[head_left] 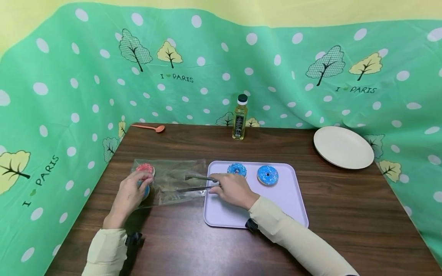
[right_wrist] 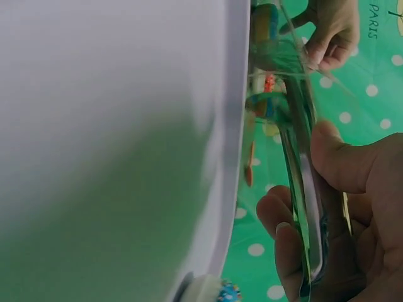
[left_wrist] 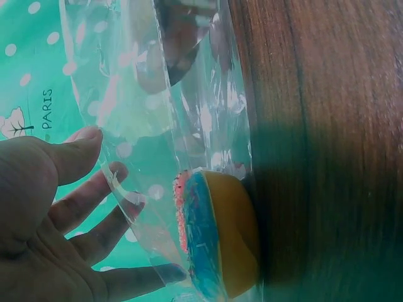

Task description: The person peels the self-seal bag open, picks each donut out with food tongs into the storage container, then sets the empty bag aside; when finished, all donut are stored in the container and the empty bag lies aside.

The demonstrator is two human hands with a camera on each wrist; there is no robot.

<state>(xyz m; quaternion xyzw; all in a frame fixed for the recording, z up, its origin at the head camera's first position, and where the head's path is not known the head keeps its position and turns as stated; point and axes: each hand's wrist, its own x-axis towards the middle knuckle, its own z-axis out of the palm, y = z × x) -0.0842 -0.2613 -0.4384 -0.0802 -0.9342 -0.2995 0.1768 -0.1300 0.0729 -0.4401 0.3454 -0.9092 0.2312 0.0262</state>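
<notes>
A clear plastic bag (head_left: 172, 172) lies on the table with a pink-red donut (head_left: 146, 168) and a blue donut (left_wrist: 204, 233) inside. My left hand (head_left: 129, 191) is at the bag's left end, over the donuts, its thumb and fingertips pinching the film. In my right hand (head_left: 235, 188) are metal tongs (head_left: 195, 188), gripped near the tray's left edge. Their arms stand apart and reach into the bag, with nothing visible between the tips. On the lilac tray (head_left: 286, 212) sit two blue donuts, the left one (head_left: 236, 168) partly covered by my right hand, the other (head_left: 268, 175) in full view.
At the back of the table stands an oil bottle (head_left: 239, 119). An orange spoon (head_left: 152, 128) lies at the back left corner, and a white plate (head_left: 343, 147) at the back right. A green dotted cloth (head_left: 207, 50) hangs around the table.
</notes>
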